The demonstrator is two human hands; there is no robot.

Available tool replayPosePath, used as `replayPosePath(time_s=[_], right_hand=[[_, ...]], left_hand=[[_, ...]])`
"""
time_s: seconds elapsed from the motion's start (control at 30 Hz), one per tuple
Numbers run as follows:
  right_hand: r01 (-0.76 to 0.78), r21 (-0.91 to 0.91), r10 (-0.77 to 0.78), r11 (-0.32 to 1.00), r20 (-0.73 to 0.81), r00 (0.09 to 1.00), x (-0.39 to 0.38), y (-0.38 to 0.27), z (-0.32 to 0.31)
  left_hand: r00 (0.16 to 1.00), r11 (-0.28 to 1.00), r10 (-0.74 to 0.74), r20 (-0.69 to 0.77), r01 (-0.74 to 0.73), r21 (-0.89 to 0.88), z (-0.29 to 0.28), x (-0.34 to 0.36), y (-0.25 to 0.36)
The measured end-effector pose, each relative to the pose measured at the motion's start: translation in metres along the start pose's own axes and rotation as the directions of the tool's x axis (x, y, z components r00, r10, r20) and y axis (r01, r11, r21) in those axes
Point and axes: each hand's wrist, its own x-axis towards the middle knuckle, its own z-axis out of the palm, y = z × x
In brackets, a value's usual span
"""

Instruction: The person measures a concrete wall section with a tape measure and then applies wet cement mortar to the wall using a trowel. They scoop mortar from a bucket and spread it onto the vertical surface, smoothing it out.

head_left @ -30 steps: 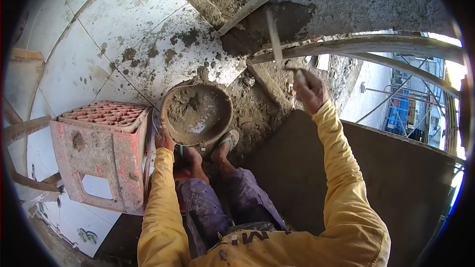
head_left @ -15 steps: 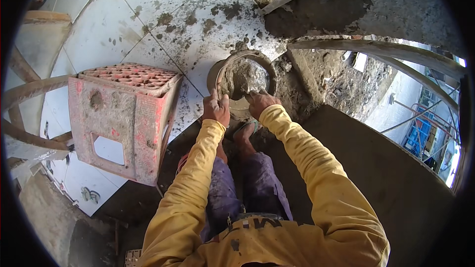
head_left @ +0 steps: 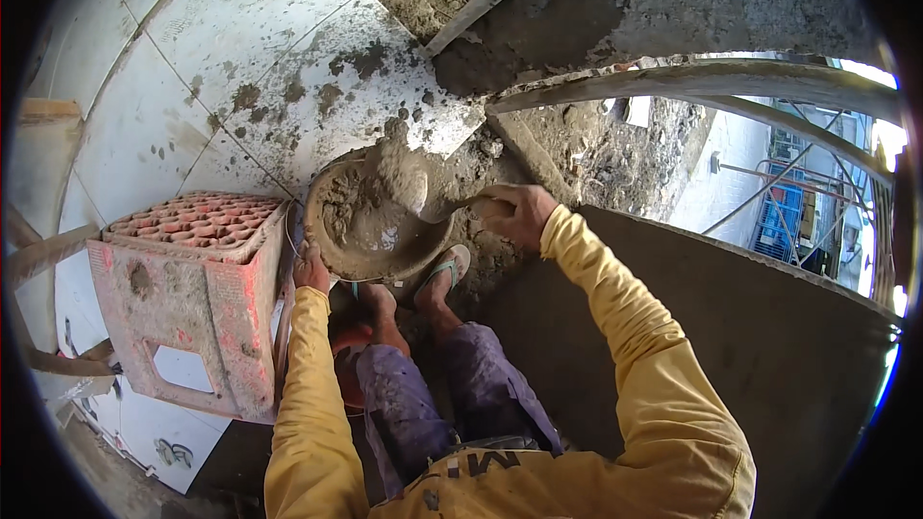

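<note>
Left hand (head_left: 311, 269) curled at rim of bucket (head_left: 385, 269), right hand (head_left: 519, 216) wrapped trowel (head_left: 418, 194), blade and mortar (head_left: 393, 169) between hands; firm rim hold, low blade likely limited spills.

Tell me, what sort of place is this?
Probably a building site: a round tub holds wet, mortar-like mix, the right hand grips what looks like a trowel, and the white tiles are spattered with dark splashes.
</note>
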Motion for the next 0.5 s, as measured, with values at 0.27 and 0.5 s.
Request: replayPosePath(time_s=[0.27, 0.5], right_hand=[[-0.139, 0.311, 0.246, 0.94, -0.337, 0.909, 0.033, 0.032, -0.074], [-0.297, -0.042, 0.228, 0.954, -0.539, 0.811, -0.008, 0.03, -0.055]], left_hand=[[0.992, 0.991, 0.126, 0.006, -0.127, 0.044, 0.008, 0.004, -0.008], [0.988, 0.968, 0.155, 0.018, -0.155, 0.197, 0.002, 0.006, -0.006]])
